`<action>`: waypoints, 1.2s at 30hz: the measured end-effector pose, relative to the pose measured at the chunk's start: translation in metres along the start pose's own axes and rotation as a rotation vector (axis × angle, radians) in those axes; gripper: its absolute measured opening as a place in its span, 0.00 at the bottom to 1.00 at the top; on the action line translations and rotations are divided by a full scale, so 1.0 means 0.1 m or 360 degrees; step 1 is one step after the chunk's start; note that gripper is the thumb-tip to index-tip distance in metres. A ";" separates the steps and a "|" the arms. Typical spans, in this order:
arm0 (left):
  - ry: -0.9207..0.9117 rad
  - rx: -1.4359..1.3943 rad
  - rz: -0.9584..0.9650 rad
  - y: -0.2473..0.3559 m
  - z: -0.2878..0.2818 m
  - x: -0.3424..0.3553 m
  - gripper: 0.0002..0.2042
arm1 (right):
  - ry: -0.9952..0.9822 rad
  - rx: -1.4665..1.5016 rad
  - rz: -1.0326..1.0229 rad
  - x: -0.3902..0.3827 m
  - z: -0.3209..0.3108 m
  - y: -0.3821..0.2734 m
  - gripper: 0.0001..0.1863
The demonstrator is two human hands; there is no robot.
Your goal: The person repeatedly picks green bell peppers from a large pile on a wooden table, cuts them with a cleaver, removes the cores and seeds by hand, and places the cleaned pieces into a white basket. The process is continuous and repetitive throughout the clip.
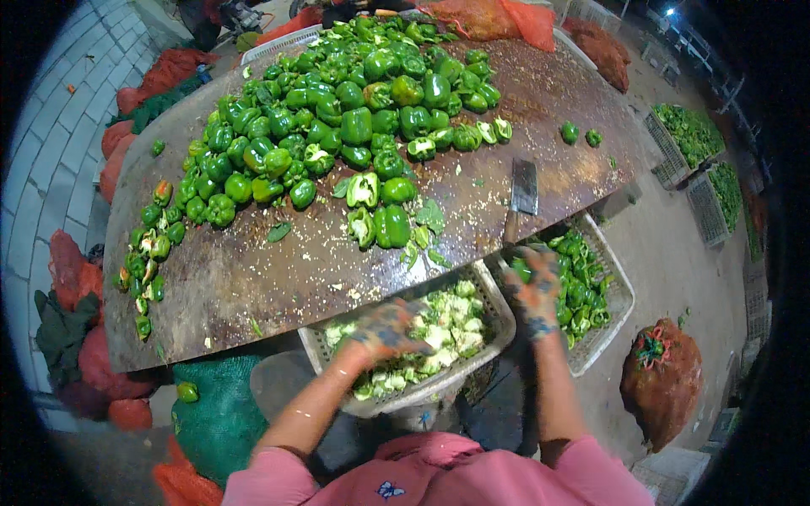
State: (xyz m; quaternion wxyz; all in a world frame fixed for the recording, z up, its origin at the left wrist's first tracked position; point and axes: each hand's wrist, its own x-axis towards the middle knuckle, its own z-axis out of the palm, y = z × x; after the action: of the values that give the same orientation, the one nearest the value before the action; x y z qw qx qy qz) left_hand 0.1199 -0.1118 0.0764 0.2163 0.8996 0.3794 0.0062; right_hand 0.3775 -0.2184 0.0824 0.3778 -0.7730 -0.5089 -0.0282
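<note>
My left hand [390,329], in a stained patterned glove, is over the crate of pale pepper cores [456,325]. Its fingers are spread and nothing shows in them. My right hand [537,287], gloved the same way, curls round a green bell pepper piece [521,270] at the table's near edge, beside a crate of cut green peppers [620,282]. Just beyond that hand a cleaver [524,187] lies on the table, its handle toward me. Halved peppers [363,191] lie left of the cleaver, some with their pale insides showing.
A big heap of whole green bell peppers [354,126] covers the far part of the brown table [287,278], which is strewn with seeds. A green mesh sack [219,413] stands at lower left. On the right floor are a tied red sack [662,384] and crates of greens [688,135].
</note>
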 end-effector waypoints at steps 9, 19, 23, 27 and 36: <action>0.0544 0.0106 -0.0297 -1.03 -0.14 0.99 0.19 | -0.0708 0.0854 0.0357 0.04 0.98 -0.58 0.21; -0.0394 -0.1459 -0.0023 -0.26 -0.62 0.01 0.29 | -0.0922 0.1674 -0.0062 -0.14 1.33 -0.98 0.19; 0.0456 -0.0405 0.0167 0.00 -0.23 -0.15 0.21 | -0.1059 0.2199 0.0419 -0.45 1.24 -0.98 0.20; 0.0185 -0.0225 0.0108 0.04 -0.07 -0.33 0.16 | -0.0871 0.0971 -0.0432 -0.55 0.86 -1.04 0.30; -0.0304 -0.0926 0.0178 0.40 -0.34 -0.52 0.12 | -0.1361 0.1508 -0.1015 -0.41 0.68 -0.49 0.15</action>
State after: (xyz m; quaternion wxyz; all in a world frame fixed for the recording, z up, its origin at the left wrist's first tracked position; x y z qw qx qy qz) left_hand 0.1044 -0.1593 0.1306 0.4987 0.8159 0.2895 0.0419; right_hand 0.2953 -0.1989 0.0437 0.4138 -0.2825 -0.7714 0.3924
